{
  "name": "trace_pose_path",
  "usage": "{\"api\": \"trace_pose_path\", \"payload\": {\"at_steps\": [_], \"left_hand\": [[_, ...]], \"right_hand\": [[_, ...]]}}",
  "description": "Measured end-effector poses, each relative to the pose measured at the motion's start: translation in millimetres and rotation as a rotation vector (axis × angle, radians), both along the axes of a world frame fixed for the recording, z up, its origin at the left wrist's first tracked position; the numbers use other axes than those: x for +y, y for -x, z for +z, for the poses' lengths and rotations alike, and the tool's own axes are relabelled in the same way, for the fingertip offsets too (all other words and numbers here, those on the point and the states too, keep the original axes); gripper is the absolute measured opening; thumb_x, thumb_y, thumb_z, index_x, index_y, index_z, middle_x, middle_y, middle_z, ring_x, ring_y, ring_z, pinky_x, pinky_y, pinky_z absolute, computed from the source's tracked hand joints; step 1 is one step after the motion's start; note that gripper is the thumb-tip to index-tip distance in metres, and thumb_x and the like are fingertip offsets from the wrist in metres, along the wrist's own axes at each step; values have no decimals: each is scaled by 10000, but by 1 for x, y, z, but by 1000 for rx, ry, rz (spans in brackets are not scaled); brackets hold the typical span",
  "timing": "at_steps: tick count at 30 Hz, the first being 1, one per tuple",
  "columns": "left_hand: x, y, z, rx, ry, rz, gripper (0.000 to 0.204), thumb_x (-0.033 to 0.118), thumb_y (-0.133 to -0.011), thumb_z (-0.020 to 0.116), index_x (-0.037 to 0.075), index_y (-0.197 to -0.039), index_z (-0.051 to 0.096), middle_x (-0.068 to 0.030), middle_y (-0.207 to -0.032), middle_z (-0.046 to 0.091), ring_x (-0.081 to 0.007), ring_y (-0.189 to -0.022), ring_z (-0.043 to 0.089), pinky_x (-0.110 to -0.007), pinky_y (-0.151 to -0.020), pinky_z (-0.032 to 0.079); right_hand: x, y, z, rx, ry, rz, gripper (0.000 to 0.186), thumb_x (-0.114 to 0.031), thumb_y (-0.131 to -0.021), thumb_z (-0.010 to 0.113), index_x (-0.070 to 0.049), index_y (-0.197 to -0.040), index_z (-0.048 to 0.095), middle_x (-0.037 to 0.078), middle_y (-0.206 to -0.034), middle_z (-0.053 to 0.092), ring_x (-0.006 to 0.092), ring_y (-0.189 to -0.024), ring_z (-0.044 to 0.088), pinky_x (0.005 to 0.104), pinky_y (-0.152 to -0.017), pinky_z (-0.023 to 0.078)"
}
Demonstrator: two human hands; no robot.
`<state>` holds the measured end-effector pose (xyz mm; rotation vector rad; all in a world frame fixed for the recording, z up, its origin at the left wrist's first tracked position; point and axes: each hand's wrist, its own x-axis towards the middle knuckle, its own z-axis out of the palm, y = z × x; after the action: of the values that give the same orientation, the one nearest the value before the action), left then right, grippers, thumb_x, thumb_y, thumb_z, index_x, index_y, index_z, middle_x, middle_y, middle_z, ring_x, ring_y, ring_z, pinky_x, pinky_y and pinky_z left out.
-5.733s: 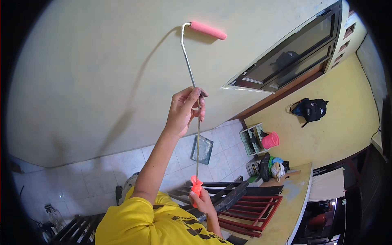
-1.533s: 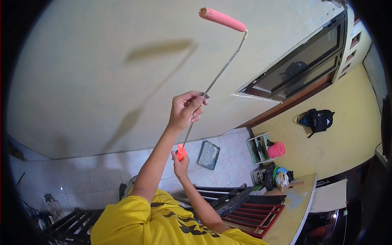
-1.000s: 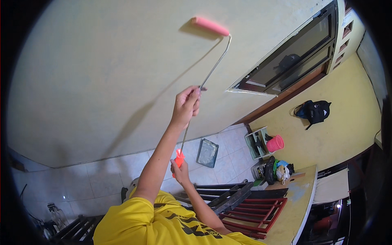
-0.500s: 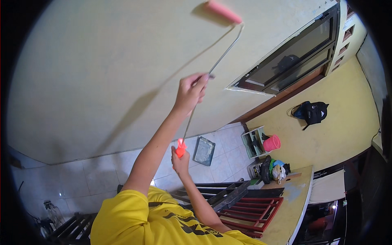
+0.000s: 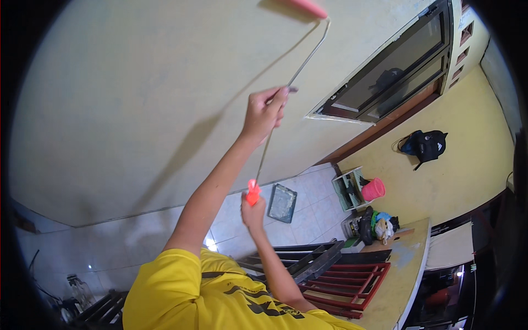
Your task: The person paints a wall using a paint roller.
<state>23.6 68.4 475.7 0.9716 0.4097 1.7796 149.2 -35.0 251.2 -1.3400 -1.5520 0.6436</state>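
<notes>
A long-framed paint roller reaches up along the pale wall (image 5: 137,99). Its pink roller sleeve (image 5: 307,7) lies by the wall at the top edge, partly cut off by the picture. My left hand (image 5: 265,113) is closed round the thin metal rod, about midway; a small greyish piece by its fingertips is too unclear to name. Lower down, my right hand (image 5: 253,213) grips the orange handle (image 5: 253,192). On the tiled floor beyond the right hand lies a dark paint tray (image 5: 282,203) with whitish paint marks.
A dark-framed window (image 5: 396,71) is set in the wall at upper right. Along the right stand a shelf rack (image 5: 347,190), a pink bucket (image 5: 374,189) and piled bags (image 5: 382,225). Black rails (image 5: 302,261) and a red metal rack (image 5: 352,286) are close to my right arm. A backpack (image 5: 429,146) hangs beyond.
The roller sleeve has gone higher, now partly out of the picture. Both hands have shifted slightly up and right with the roller, and the view has moved a little.
</notes>
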Motion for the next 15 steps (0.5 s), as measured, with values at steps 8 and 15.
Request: {"api": "trace_pose_path", "payload": {"at_steps": [8,15], "left_hand": [[25,-14,9,152,-83,315,304,277,-947,544,-10,-948,647,64,-590,371,-12,-456,302,-206,-390,228],[-4,-40,-106,455,32,718,202,151,-941,518,-10,-902,634,-44,-583,487,-69,-495,386,-248,-450,326]], "right_hand": [[31,4,22,85,16,-29,300,-113,-824,560,-4,-569,447,20,-501,435,91,-494,394,318,-461,332],[-11,-25,-78,-127,188,-92,232,-131,-767,575,77,-665,562,266,-607,555,372,-583,605,450,-555,428]]}}
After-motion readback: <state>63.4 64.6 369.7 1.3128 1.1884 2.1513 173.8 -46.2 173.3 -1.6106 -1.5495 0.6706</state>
